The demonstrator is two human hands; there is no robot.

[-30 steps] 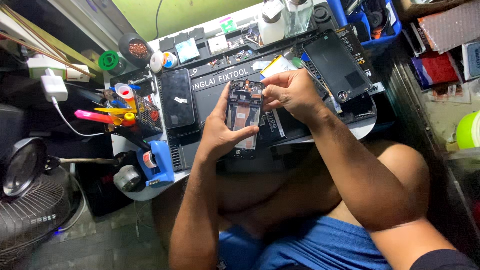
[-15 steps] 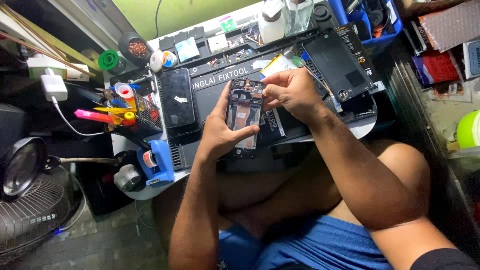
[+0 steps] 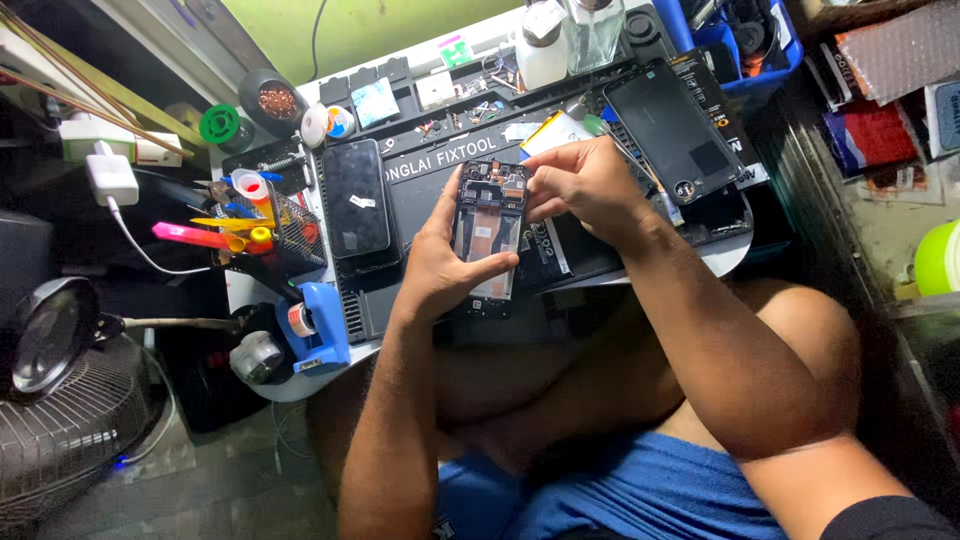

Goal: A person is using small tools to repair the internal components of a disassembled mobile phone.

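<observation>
Far left: one round desk fan [image 3: 70,440], one black magnifier lamp head [image 3: 50,335] just above it, one white charger plug [image 3: 110,175] with its cable trailing down. Next along: one mesh holder [image 3: 290,235] stuffed with pink, yellow and blue tools, one blue tape dispenser [image 3: 315,325] below it, one green spool [image 3: 218,125] and one tin of brass wool [image 3: 275,100] above. On the dark work mat [image 3: 420,190]: one intact black phone [image 3: 357,200] lying face up. Centre: left hand [image 3: 440,265] wrapped around one opened phone frame [image 3: 487,225], thumb across its lower face, fingers curled behind, holding it just above the mat. Right hand [image 3: 590,185] pinched shut at the frame's top right corner, fingertips touching it; whether anything small sits between them, impossible to tell. Further right: one black back cover [image 3: 670,130] flat on the mat, one blue bin [image 3: 745,45] behind, one clear bottle [image 3: 595,30] and one white bottle [image 3: 542,45] at the mat's far edge.
</observation>
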